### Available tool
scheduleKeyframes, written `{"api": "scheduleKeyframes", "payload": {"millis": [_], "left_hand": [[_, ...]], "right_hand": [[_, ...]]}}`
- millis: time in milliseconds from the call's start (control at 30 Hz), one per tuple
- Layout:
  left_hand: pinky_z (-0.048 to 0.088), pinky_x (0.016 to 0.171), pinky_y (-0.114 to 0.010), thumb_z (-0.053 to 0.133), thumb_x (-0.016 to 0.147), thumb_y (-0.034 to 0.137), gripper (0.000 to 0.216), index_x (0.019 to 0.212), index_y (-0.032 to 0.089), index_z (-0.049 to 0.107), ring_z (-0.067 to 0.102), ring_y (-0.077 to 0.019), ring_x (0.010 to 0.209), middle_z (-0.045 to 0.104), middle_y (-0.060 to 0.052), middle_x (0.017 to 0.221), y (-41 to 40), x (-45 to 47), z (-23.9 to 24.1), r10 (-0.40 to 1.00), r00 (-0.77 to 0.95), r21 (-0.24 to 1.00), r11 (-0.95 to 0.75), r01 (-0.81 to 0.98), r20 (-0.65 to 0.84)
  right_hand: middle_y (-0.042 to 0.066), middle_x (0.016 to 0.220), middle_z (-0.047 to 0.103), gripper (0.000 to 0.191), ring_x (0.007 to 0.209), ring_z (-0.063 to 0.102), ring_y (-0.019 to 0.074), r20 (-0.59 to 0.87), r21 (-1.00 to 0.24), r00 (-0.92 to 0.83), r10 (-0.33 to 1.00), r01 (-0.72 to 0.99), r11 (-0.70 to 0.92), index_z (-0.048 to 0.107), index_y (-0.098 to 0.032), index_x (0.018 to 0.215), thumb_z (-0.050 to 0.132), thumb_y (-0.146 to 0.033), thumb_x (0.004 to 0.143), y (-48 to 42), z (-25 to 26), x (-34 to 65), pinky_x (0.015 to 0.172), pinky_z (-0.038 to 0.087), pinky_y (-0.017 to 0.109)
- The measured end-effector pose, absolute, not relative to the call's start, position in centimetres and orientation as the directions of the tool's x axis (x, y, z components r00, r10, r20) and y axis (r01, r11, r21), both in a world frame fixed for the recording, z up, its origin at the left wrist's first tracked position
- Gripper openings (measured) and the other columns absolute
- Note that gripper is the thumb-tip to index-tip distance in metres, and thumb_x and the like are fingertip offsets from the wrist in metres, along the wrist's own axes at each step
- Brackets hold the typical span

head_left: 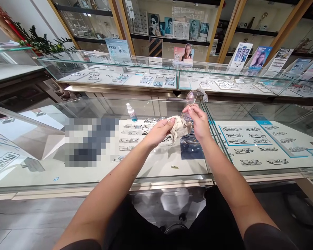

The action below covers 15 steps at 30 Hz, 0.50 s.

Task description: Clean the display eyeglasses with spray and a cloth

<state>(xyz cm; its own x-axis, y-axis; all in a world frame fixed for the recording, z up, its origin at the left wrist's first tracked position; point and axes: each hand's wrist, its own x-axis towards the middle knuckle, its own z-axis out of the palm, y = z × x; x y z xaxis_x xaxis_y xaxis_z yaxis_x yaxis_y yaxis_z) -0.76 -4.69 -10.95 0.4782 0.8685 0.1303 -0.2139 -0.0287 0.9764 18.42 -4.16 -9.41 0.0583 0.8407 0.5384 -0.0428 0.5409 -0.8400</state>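
Note:
My left hand (160, 131) is closed on a cream cleaning cloth (179, 127), which is pressed against the lower lens of a pair of thin-framed glasses (191, 100). My right hand (199, 121) pinches the glasses at the frame and holds them upright above the glass counter, with the upper lens and one temple sticking out above my fingers. Both hands meet over the middle of the counter.
A small spray bottle (131, 113) stands on the glass counter (99, 173) to the left of my hands. A small brass piece (175, 167) lies nearer to me. Rows of glasses lie inside the case (253, 146). A second display counter (156, 74) and shelves with posters stand behind.

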Motion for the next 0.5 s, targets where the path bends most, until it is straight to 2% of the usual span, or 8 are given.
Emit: {"api": "scheduleKeyframes", "payload": {"millis": [133, 300, 400, 500], "left_hand": [[0.053, 0.076, -0.028, 0.084, 0.083, 0.074, 0.061, 0.084, 0.013, 0.074, 0.063, -0.0153, 0.075, 0.071, -0.005, 0.079, -4.6, -0.7, -11.0, 0.866, 0.489, 0.967, 0.024, -0.255, 0.108], [0.054, 0.082, -0.029, 0.085, 0.082, 0.073, 0.062, 0.09, 0.012, 0.078, 0.068, -0.0165, 0.081, 0.076, -0.007, 0.084, -4.4, -0.7, -11.2, 0.87, 0.486, 0.961, 0.066, -0.268, 0.076], [0.055, 0.083, -0.029, 0.087, 0.08, 0.073, 0.063, 0.091, 0.012, 0.078, 0.068, -0.0161, 0.08, 0.077, -0.007, 0.084, -4.0, -0.8, -11.2, 0.893, 0.443, 0.953, 0.064, -0.295, 0.077], [0.056, 0.087, -0.029, 0.089, 0.077, 0.073, 0.066, 0.098, 0.012, 0.08, 0.071, -0.0174, 0.087, 0.08, -0.009, 0.092, -3.6, -1.2, -10.9, 0.922, 0.371, 0.936, 0.029, -0.352, 0.111]], "right_hand": [[0.005, 0.106, 0.064, 0.034, 0.111, 0.059, 0.0252, 0.58, -0.814, 0.061, 0.813, -0.013, 0.581, 0.08, -0.028, 0.088, 0.069, -0.058, 0.099, -4.5, -9.3, 18.2, 0.107, 0.044, 0.038], [0.005, 0.105, 0.064, 0.027, 0.109, 0.059, 0.0245, 0.578, -0.809, 0.073, 0.812, -0.078, 0.583, 0.082, -0.031, 0.09, 0.07, -0.052, 0.101, -4.4, -9.3, 18.4, 0.107, 0.043, 0.038], [0.006, 0.109, 0.065, 0.027, 0.119, 0.06, 0.0267, 0.539, -0.827, 0.075, 0.839, -0.145, 0.543, 0.082, -0.03, 0.089, 0.071, -0.053, 0.099, -4.3, -9.2, 18.6, 0.112, 0.044, 0.041], [0.007, 0.121, 0.066, 0.03, 0.131, 0.058, 0.0298, 0.476, -0.866, 0.009, 0.879, -0.167, 0.471, 0.081, -0.028, 0.085, 0.073, -0.056, 0.096, -4.4, -9.1, 18.7, 0.115, 0.045, 0.044]]}}
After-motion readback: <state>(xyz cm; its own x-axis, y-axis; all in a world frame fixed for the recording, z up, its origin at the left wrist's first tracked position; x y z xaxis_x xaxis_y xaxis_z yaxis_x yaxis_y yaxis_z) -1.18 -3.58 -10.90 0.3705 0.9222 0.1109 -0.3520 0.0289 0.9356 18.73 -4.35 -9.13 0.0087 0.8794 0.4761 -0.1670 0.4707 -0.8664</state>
